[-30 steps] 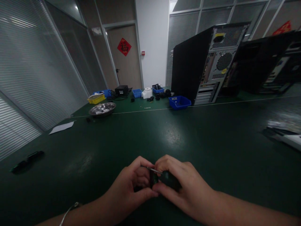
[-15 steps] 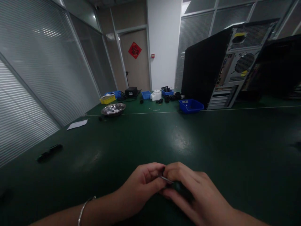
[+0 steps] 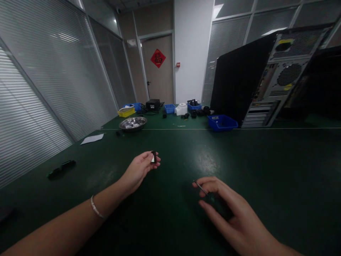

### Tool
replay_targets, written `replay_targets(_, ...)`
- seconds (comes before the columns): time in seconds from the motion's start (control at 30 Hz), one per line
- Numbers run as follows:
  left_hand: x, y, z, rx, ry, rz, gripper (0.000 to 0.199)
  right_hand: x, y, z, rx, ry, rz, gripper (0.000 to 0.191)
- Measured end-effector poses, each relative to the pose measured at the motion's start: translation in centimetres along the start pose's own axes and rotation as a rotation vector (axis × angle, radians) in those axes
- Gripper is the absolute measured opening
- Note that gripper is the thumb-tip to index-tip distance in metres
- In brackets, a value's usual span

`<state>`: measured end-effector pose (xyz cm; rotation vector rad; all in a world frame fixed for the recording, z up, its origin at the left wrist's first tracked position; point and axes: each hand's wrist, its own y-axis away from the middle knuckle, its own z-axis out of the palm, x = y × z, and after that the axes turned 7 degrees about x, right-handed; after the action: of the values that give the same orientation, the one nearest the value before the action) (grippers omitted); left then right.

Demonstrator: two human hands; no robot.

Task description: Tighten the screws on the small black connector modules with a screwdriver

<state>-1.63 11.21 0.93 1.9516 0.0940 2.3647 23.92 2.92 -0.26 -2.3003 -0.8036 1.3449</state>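
My left hand (image 3: 142, 167) is stretched forward over the green table, its thumb and fingers pinching a small dark rectangular block (image 3: 153, 157) with a white patch. Lower and to the right, my right hand (image 3: 226, 202) curls around a screwdriver (image 3: 200, 188). Its thin metal shaft points up and left past the index finger, while the handle is mostly hidden in the shadowed palm. The two hands are well apart, and the screwdriver does not touch the block.
A metal dish (image 3: 132, 123) and a blue bin (image 3: 222, 122) stand farther back. At the right looms a black computer tower (image 3: 239, 78). A dark slim object (image 3: 61, 169) and a white paper (image 3: 92, 138) lie at left. A white housing (image 3: 181, 109) sits among small bins.
My hands were together at the front; now they are apart. The left has moved forward and left with the dark block, and the right has drawn slightly right with the screwdriver.
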Motion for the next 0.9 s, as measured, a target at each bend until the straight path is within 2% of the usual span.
replay_targets(0.07,-0.8,1.2,1.0,-0.076,-0.003,-0.047,0.019,0.0,0.0,0.0,-0.009,-0.028,0.015,0.021)
replay_targets(0.2,-2.6,4.8,4.0,-0.435,0.083,-0.214,0.023,-0.3,0.0,0.2,-0.08,-0.151,-0.011,0.028)
replay_targets(0.3,-3.3,6.5,5.2,-0.556,0.12,-0.229,0.026,-0.8,0.0,0.2,-0.14,-0.215,-0.04,0.034)
replay_targets(0.63,-2.8,6.7,5.1,-0.544,0.054,-0.193,0.028,-1.5,0.0,-0.1,-0.182,-0.181,-0.039,0.036)
replay_targets(0.9,-2.9,6.9,5.3,-0.503,0.034,-0.185,0.03,-1.8,0.3,-0.6,-0.19,-0.077,-0.08,0.024)
